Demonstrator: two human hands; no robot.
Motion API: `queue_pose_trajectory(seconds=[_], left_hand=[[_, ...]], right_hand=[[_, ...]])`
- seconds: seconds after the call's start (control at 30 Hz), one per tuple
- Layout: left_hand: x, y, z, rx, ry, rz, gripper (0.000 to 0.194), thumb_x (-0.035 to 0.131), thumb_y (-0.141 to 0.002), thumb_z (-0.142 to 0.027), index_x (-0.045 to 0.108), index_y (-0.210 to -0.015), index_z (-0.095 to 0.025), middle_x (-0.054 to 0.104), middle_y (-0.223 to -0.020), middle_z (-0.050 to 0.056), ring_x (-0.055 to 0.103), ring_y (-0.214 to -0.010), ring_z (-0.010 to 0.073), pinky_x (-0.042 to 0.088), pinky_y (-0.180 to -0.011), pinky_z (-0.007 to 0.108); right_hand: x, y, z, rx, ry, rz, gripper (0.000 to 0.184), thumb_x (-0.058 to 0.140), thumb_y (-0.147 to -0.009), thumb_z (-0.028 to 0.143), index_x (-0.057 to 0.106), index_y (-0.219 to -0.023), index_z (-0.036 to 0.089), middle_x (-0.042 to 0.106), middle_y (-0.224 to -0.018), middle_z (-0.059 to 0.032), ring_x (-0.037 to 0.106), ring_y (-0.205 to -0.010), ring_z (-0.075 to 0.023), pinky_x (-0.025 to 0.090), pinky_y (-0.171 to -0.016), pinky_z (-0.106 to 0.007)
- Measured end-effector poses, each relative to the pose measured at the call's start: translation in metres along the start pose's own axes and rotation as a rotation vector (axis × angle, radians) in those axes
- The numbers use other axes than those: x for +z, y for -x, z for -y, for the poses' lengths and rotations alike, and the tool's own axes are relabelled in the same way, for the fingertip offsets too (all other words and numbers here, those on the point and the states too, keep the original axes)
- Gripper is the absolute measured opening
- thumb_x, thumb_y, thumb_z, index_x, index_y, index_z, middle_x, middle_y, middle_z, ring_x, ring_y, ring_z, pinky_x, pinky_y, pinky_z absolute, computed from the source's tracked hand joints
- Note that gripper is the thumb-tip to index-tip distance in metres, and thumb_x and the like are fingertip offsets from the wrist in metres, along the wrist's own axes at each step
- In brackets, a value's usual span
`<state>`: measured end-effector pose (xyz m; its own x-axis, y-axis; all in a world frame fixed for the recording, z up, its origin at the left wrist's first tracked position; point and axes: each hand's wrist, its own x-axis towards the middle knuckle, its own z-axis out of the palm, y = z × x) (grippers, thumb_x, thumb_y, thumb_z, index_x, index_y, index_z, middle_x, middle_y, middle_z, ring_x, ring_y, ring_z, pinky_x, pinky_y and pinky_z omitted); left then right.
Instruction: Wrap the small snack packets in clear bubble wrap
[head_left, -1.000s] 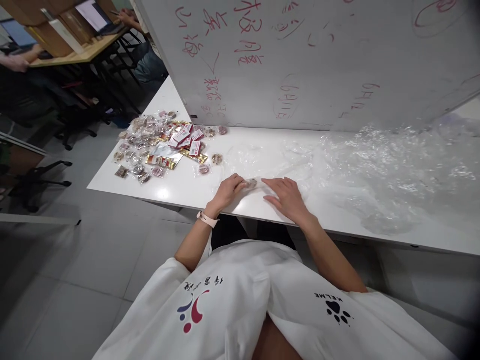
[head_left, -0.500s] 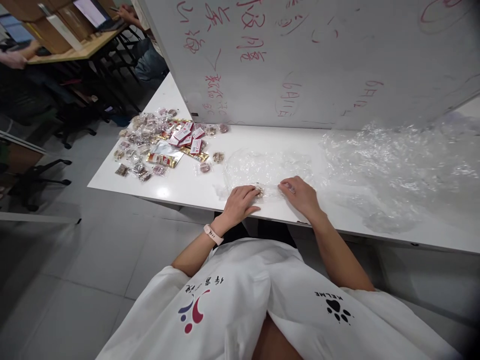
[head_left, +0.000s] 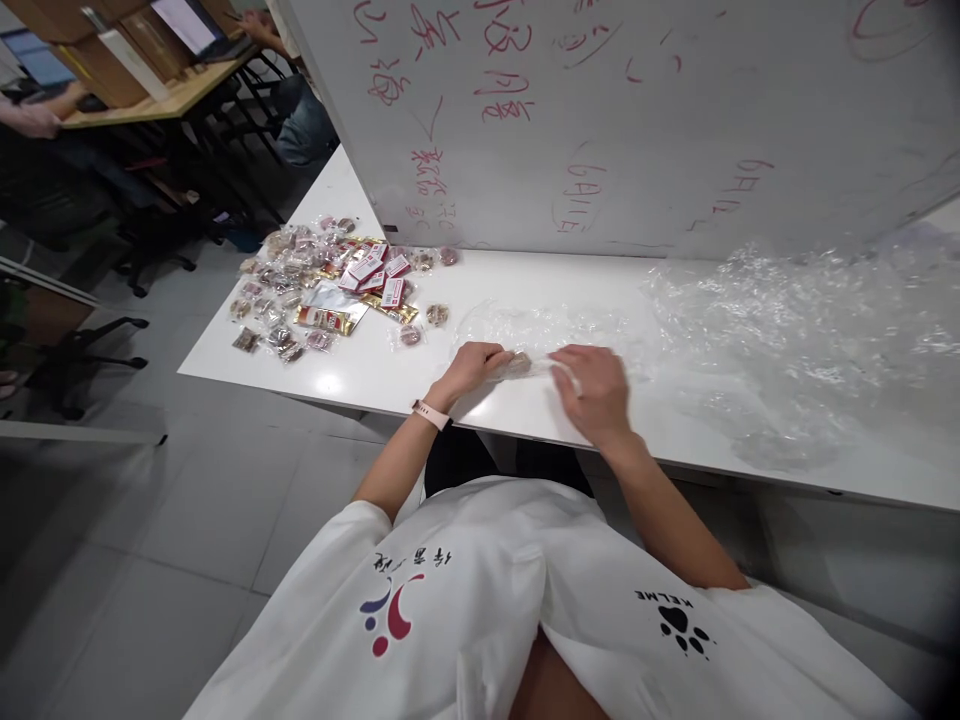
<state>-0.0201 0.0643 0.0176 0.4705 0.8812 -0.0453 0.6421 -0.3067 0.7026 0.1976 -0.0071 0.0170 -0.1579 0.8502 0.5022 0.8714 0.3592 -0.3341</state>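
At white table (head_left: 390, 380), by big board (head_left: 660, 150) with red writing | with left hand (head_left: 472, 368), holding small brown wrapped thing (head_left: 519, 364) in narrow fingers, between 2 hands | with right hand (head_left: 598, 394), blurry, just beside it; cannot tell if fingers wide or narrow | at left, pile of wrapped snacks (head_left: 289, 265) | at right, heap of clear plastic (head_left: 810, 350)

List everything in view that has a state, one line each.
Small packet, between the hands; wrapped or not, unclear
Left hand, fingers curled by the packet
Right hand, blurred, fingers bent, grip unclear
Clear film sheet, spread out, wrinkled
Film heap, crumpled
Packet pile, loosely scattered
Whiteboard, written on in red
Laptop, open, screen lit
Wristband, fastened
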Motion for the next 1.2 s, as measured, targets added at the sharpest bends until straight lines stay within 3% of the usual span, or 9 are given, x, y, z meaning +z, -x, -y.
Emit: queue_pose_trajectory(seconds=[0.1,0.23,0.3,0.4,0.6,0.77,0.97,1.07,1.2], left_hand=[[-0.001,-0.013,0.003,-0.040,-0.218,-0.076,0.036,0.051,-0.096,-0.043,0.066,-0.077,-0.017,0.063,-0.072,0.007,0.056,-0.073,0.0212,0.036,-0.065,0.031],[0.007,0.000,0.007,-0.066,-0.351,-0.446,0.028,0.059,-0.091,-0.032,0.062,-0.114,-0.015,0.061,-0.122,0.018,0.053,-0.118,0.0322,0.042,-0.095,0.044],[0.012,0.022,0.008,-0.104,-0.208,-0.632,0.039,0.059,-0.091,-0.031,0.055,-0.126,-0.016,0.053,-0.137,0.019,0.045,-0.131,0.0320,0.039,-0.105,0.049],[0.018,0.069,0.005,-0.301,0.262,-0.811,0.050,0.060,-0.091,-0.037,0.045,-0.136,-0.022,0.046,-0.145,0.016,0.045,-0.136,0.0277,0.045,-0.106,0.045],[0.010,0.141,-0.014,-0.606,1.259,-0.667,0.040,0.068,-0.084,-0.034,0.057,-0.120,-0.022,0.061,-0.128,0.013,0.061,-0.123,0.0269,0.055,-0.102,0.045],[0.007,0.135,-0.025,-0.702,1.553,-0.491,0.025,0.072,-0.078,-0.024,0.064,-0.100,-0.015,0.069,-0.116,0.015,0.065,-0.118,0.0263,0.052,-0.107,0.041],[0.016,0.078,-0.013,-0.598,1.394,-0.528,0.031,0.077,-0.070,-0.012,0.060,-0.096,-0.017,0.071,-0.093,0.004,0.069,-0.089,0.0146,0.054,-0.095,0.033],[0.025,0.061,-0.011,-0.514,1.034,-0.691,0.039,0.075,-0.071,-0.016,0.059,-0.107,-0.017,0.070,-0.089,0.002,0.067,-0.083,0.0140,0.054,-0.086,0.031],[0.051,0.056,-0.024,-0.216,0.428,-0.898,0.035,0.065,-0.083,-0.026,0.059,-0.118,-0.018,0.069,-0.109,0.007,0.066,-0.097,0.0181,0.052,-0.090,0.032]], right_hand=[[0.025,-0.004,0.016,-0.173,-0.068,0.311,0.045,0.036,-0.103,0.035,0.050,-0.144,0.024,0.048,-0.151,-0.0080,0.043,-0.137,-0.0256,0.039,-0.105,-0.042],[0.054,-0.010,0.009,-0.091,-0.022,0.482,0.053,0.032,-0.103,0.042,0.036,-0.154,0.027,0.031,-0.162,-0.0041,0.034,-0.141,-0.0297,0.036,-0.106,-0.048],[0.059,-0.012,0.004,-0.054,-0.023,0.469,0.053,0.031,-0.103,0.042,0.039,-0.153,0.028,0.033,-0.161,-0.0039,0.038,-0.135,-0.0312,0.037,-0.103,-0.049],[0.060,-0.012,0.006,-0.034,-0.028,0.404,0.049,0.032,-0.102,0.039,0.045,-0.149,0.029,0.041,-0.156,-0.0060,0.042,-0.125,-0.0321,0.039,-0.097,-0.050],[0.054,-0.004,0.019,-0.012,0.054,0.350,0.043,0.038,-0.101,0.037,0.055,-0.139,0.025,0.049,-0.147,-0.0102,0.047,-0.114,-0.0308,0.039,-0.091,-0.046],[0.044,0.015,0.026,-0.010,0.064,0.283,0.039,0.040,-0.100,0.035,0.060,-0.132,0.023,0.055,-0.139,-0.0125,0.049,-0.107,-0.0301,0.039,-0.086,-0.045],[0.032,0.032,0.028,-0.013,0.048,0.266,0.037,0.042,-0.101,0.036,0.060,-0.130,0.021,0.055,-0.138,-0.0121,0.049,-0.109,-0.0291,0.038,-0.088,-0.044],[0.032,0.035,0.028,-0.009,0.039,0.255,0.037,0.043,-0.101,0.036,0.060,-0.130,0.022,0.055,-0.137,-0.0114,0.049,-0.109,-0.0279,0.038,-0.089,-0.043],[0.035,0.035,0.026,-0.010,0.027,0.223,0.036,0.046,-0.100,0.037,0.061,-0.130,0.024,0.056,-0.136,-0.0106,0.049,-0.108,-0.0279,0.038,-0.088,-0.043]])
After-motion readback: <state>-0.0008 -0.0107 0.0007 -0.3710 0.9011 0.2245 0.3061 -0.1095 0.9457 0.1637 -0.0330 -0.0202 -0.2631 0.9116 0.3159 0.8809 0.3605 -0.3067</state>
